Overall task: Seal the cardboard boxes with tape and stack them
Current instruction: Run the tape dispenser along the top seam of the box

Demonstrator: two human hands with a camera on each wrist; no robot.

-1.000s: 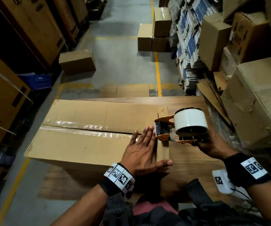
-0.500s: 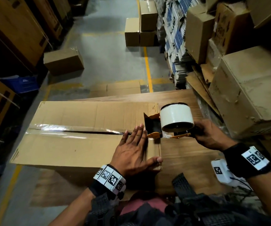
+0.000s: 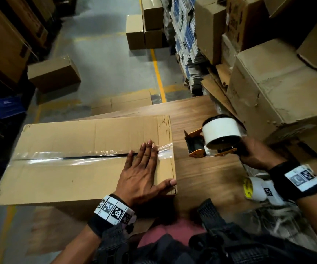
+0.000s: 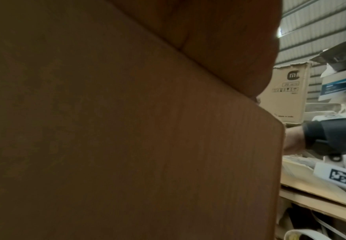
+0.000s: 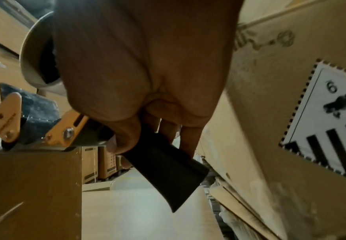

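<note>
A long cardboard box (image 3: 73, 174) lies on the wooden table (image 3: 201, 174), a strip of clear tape (image 3: 62, 155) running along its top seam to the right edge. My left hand (image 3: 144, 168) lies flat on the box's right end, fingers straight over the tape, thumb at the near corner. In the left wrist view the box (image 4: 127, 146) fills the frame. My right hand (image 3: 256, 155) grips the black handle (image 5: 163, 175) of an orange tape dispenser (image 3: 211, 141) with a white roll, held just right of the box.
Large worn cardboard boxes (image 3: 279, 88) are piled at the table's right edge. More boxes stand on the aisle floor: one at the left (image 3: 53, 73), a small stack at the back (image 3: 146, 27), a flat one (image 3: 123, 101) beyond the table. Dark shelving lines the left.
The dispenser has pulled off the box's right end and moved right, away from the box. The tape now reaches the box edge. My left hand stays flat on the box.
</note>
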